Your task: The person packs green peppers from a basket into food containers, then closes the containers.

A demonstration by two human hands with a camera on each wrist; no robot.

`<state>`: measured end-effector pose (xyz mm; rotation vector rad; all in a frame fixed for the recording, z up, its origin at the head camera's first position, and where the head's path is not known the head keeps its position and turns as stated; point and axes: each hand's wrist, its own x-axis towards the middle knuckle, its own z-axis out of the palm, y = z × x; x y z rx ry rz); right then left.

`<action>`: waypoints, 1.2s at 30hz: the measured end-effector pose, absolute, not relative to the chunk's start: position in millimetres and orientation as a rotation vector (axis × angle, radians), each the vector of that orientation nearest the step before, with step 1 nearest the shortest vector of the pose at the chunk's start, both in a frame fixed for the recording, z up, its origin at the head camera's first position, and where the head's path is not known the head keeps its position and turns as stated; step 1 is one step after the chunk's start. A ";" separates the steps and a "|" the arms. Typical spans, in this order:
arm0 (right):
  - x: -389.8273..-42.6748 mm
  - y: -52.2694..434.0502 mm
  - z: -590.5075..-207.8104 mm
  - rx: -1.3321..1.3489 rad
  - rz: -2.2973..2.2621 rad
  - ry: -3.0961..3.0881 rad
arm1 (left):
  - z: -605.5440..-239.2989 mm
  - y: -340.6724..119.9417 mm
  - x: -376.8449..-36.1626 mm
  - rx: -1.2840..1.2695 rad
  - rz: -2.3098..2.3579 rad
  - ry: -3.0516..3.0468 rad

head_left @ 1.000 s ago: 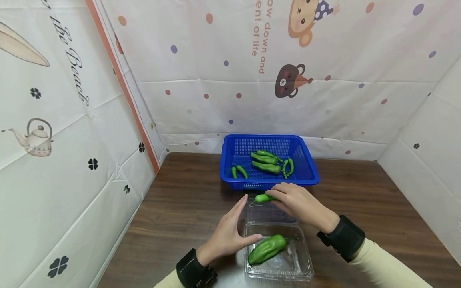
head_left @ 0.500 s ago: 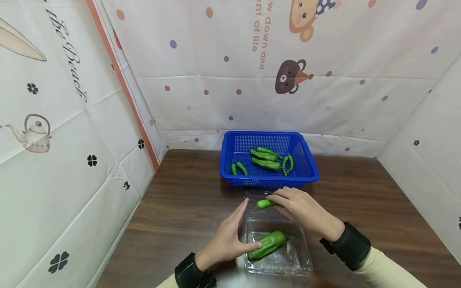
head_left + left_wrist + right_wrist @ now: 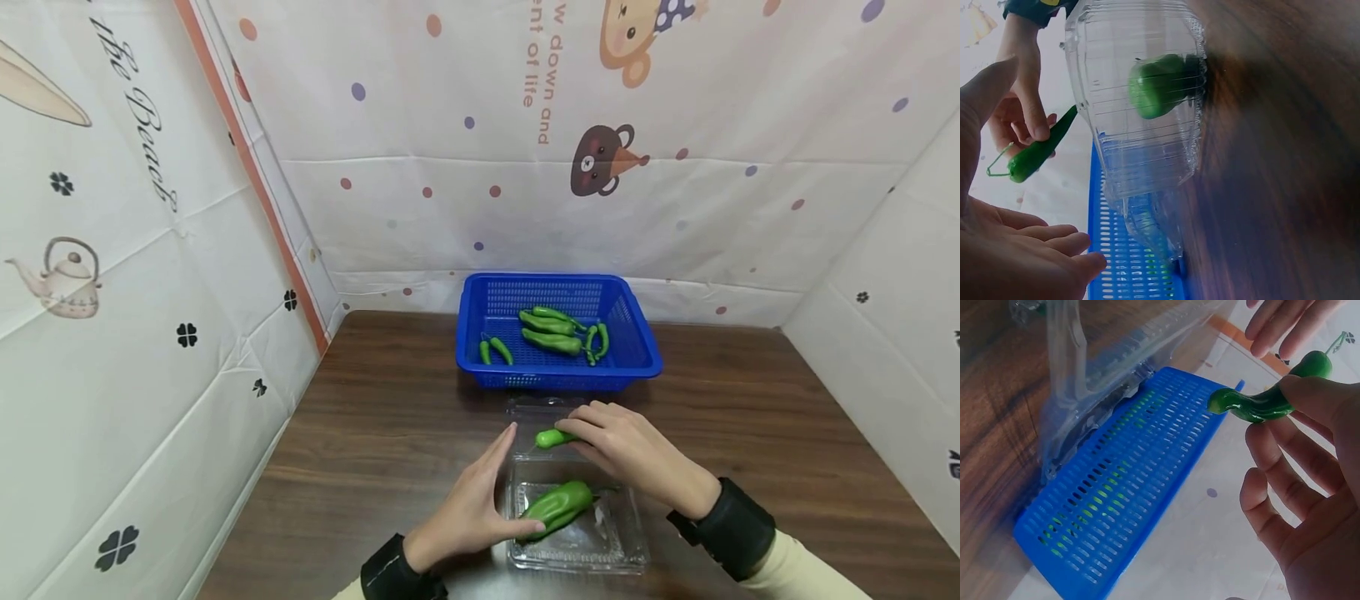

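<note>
A clear plastic clamshell box (image 3: 622,546) lies open on the brown table (image 3: 375,433), and a fat green pepper (image 3: 557,505) lies in its near half. My right hand (image 3: 611,442) pinches a small green chili (image 3: 553,437) above the box's far half; the chili (image 3: 1266,400) shows between thumb and forefinger in the right wrist view. My left hand (image 3: 480,500) rests with straight fingers against the box's left side, the thumb touching the fat pepper (image 3: 1160,84). The chili (image 3: 1038,153) hangs left of the box (image 3: 1147,144) in the left wrist view.
A blue perforated basket (image 3: 645,354) with several green chilies (image 3: 553,331) stands behind the box, near the back wall. Printed sheet walls close in the table at the left, back and right. Bare table lies at both sides of the box.
My right hand has carried the small chili toward me, from just before the basket to above the box. The left hand has stayed against the box's side.
</note>
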<state>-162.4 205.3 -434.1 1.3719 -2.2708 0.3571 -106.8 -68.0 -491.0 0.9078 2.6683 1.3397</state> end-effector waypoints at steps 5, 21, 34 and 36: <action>-160.1 205.4 -437.7 1.376 0.369 -2.284 | -493.3 -70.3 -105.3 0.925 1.311 2.649; -150.0 208.8 -446.0 1.432 0.412 -2.315 | -501.0 -74.8 -104.8 1.072 1.114 2.629; -134.2 208.3 -458.8 1.525 0.456 -2.400 | -504.1 -75.7 -102.9 1.096 1.068 2.642; -131.6 207.6 -460.7 1.537 0.449 -2.416 | -504.8 -76.1 -102.8 1.100 1.062 2.646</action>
